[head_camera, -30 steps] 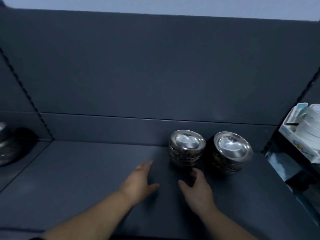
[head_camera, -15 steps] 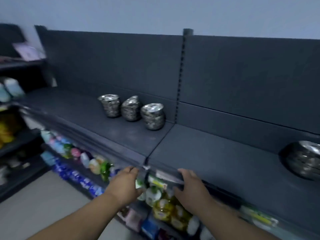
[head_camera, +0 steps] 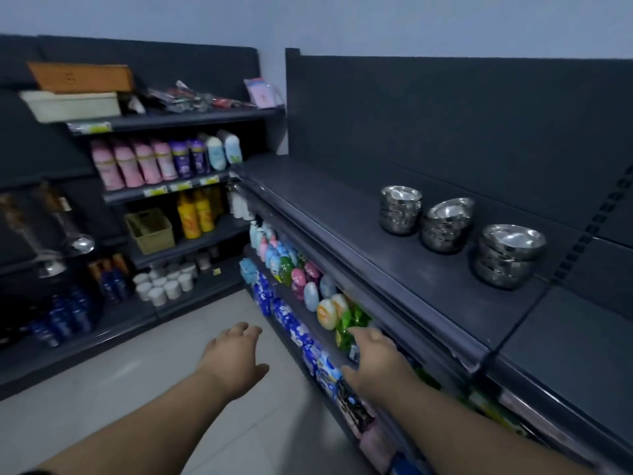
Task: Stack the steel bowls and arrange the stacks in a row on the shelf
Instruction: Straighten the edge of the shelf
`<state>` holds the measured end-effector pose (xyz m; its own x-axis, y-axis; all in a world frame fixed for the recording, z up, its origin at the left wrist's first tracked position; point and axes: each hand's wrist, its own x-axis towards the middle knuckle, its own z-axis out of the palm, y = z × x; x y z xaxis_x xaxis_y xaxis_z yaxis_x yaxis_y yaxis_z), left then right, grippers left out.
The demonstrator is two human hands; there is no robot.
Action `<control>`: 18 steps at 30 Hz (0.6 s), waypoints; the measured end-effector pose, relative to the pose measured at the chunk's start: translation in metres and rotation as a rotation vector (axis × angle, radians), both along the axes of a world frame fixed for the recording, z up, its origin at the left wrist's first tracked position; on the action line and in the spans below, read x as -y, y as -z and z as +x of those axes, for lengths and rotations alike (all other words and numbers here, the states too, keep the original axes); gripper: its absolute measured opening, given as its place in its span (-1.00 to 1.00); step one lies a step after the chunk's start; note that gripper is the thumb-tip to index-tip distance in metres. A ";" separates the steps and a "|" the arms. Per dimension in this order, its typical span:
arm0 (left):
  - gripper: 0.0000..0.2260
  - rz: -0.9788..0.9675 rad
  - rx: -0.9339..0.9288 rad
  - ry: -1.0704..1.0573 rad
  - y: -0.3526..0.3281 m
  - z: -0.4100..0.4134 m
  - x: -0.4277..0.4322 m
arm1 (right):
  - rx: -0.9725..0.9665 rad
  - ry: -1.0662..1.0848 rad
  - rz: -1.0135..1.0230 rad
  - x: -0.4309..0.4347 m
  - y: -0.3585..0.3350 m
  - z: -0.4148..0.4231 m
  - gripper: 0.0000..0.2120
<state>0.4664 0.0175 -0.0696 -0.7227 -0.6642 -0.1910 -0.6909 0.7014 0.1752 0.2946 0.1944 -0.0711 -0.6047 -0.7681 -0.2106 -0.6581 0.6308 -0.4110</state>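
Three bowl stacks (head_camera: 445, 225) sit in row on shelf (head_camera: 342, 214), well apart from both hands. Left hand (head_camera: 236, 354), right hand (head_camera: 375, 359): grip open, holding nothing.

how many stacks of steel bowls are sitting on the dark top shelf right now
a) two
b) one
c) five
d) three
d: three stacks stand in a row on the shelf, the far stack, the middle stack whose top bowl sits tilted, and the near stack; both hands are empty and below the shelf.
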 end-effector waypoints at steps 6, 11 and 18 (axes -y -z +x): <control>-0.38 -0.034 0.000 -0.014 0.000 -0.057 0.059 | -0.048 -0.050 -0.047 0.072 0.002 -0.061 -0.34; -0.38 -0.034 -0.027 0.009 -0.008 -0.137 0.112 | -0.057 0.008 -0.074 0.120 -0.013 -0.146 -0.39; -0.39 -0.073 -0.128 0.158 -0.015 -0.260 0.170 | -0.074 0.200 -0.073 0.141 -0.021 -0.244 -0.35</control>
<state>0.2060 -0.1521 -0.0549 -0.8344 -0.5492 -0.0471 -0.5466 0.8133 0.1992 0.0505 0.0533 -0.0504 -0.7583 -0.6429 -0.1079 -0.5531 0.7221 -0.4156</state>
